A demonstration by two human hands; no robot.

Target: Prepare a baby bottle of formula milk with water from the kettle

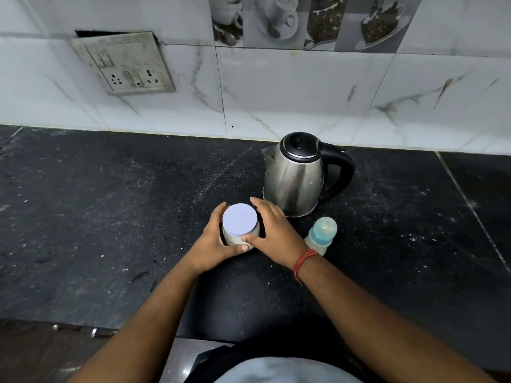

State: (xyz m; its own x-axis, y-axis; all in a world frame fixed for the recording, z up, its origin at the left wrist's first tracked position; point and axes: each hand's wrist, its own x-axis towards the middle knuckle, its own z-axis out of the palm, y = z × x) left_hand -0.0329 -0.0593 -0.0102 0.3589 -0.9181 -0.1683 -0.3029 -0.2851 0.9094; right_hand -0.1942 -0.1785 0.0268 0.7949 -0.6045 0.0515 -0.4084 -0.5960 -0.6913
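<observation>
Both hands on jar [240, 229], centre of black counter [110, 217], lid [240, 219] on. Left hand [214, 239] curled round body; right hand [272, 230] cups far side w/ thumb at lid rim. Kettle [294, 175] behind, capped bottle [320, 233] just beside. Likely next: brace body, twist lid level to avoid spilling powder.

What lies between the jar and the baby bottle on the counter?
In the head view, the right hand, gripping the jar, fills the stretch up to the baby bottle.
</observation>
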